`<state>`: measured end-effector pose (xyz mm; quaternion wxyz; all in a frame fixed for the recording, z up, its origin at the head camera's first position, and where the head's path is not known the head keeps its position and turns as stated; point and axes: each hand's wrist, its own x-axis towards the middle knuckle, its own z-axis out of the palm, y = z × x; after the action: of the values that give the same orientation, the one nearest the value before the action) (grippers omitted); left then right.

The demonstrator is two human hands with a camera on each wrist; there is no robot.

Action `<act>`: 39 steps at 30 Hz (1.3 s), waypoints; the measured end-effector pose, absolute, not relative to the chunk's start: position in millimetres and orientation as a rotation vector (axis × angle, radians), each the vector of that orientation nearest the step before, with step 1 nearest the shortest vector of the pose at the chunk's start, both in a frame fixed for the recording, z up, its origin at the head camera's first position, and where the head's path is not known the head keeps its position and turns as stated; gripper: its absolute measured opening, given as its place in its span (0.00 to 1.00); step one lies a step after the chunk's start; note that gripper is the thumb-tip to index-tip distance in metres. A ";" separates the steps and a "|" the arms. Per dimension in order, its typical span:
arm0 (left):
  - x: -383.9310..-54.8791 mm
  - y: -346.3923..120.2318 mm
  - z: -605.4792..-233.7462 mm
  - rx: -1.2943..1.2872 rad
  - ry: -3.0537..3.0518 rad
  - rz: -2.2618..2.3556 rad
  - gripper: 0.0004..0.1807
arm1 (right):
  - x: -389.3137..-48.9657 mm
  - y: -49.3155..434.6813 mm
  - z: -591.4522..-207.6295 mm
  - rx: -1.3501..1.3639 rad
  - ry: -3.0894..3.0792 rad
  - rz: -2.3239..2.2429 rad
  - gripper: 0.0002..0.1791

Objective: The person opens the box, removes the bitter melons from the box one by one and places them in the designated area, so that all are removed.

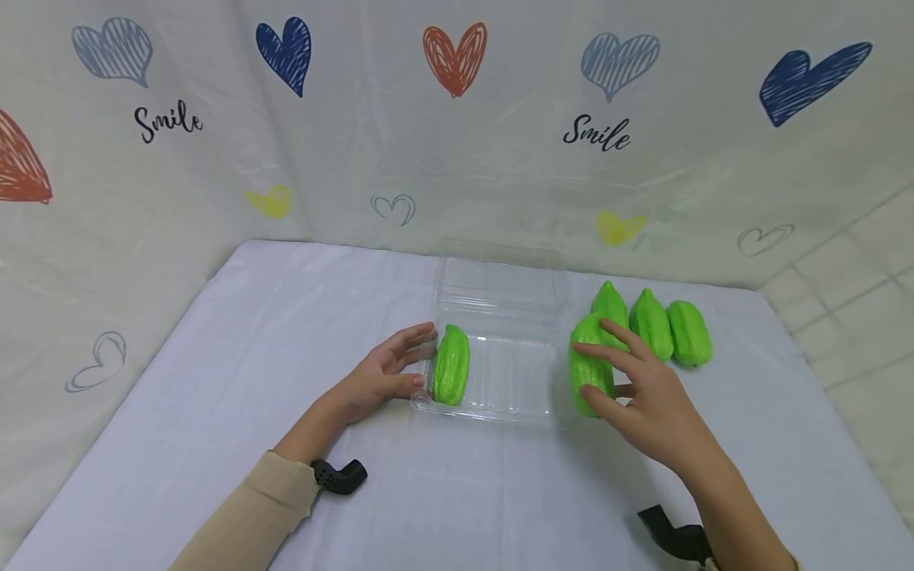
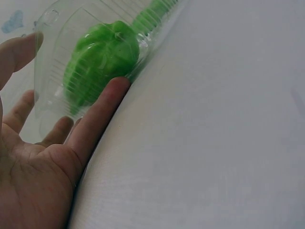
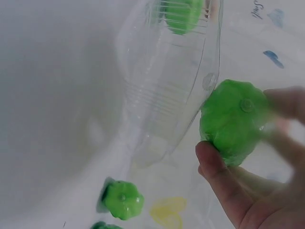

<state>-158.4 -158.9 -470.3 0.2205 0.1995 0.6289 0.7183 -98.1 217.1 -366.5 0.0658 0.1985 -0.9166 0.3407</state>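
A clear plastic clamshell box (image 1: 510,381) lies with its lid raised toward the back. One green ribbed vegetable (image 1: 451,366) sits inside, along the box's left wall. My left hand (image 1: 382,373) is at that left side, fingers fairly straight, the thumb touching the outer wall in the left wrist view. Just right of the box, my right hand (image 1: 646,392) grips another green ribbed vegetable (image 1: 587,373) between thumb and fingers. In the right wrist view this held vegetable (image 3: 233,121) is off the table, at about the height of the box rim.
Behind the right hand, more green ribbed vegetables stand on the white cloth: one partly hidden (image 1: 609,301), one in the middle (image 1: 651,325) and one at the right (image 1: 689,333). A curtain (image 1: 343,143) printed with hearts hangs behind the table (image 1: 286,317).
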 end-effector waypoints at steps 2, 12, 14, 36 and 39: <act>-158.5 -158.9 -470.5 0.550 1.736 1.986 0.45 | -97.0 219.7 -366.6 0.584 -2.766 1.014 0.25; -157.6 -158.7 -470.1 0.553 1.734 1.995 0.46 | -92.4 231.5 -371.0 0.541 -2.760 0.957 0.25; -157.2 -158.5 -469.1 0.552 1.735 1.993 0.46 | -91.3 233.3 -371.7 0.544 -2.761 0.954 0.25; -158.2 -158.8 -469.6 0.552 1.739 1.987 0.45 | -87.1 250.8 -380.3 0.478 -2.829 0.928 0.25; -158.4 -158.6 -469.8 0.551 1.745 1.986 0.45 | -87.4 253.3 -382.5 0.474 -2.842 0.927 0.25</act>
<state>-158.4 -158.6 -469.8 0.2190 0.1990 0.6305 0.7175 -87.4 253.3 -382.5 0.0573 0.1562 -0.9375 0.3057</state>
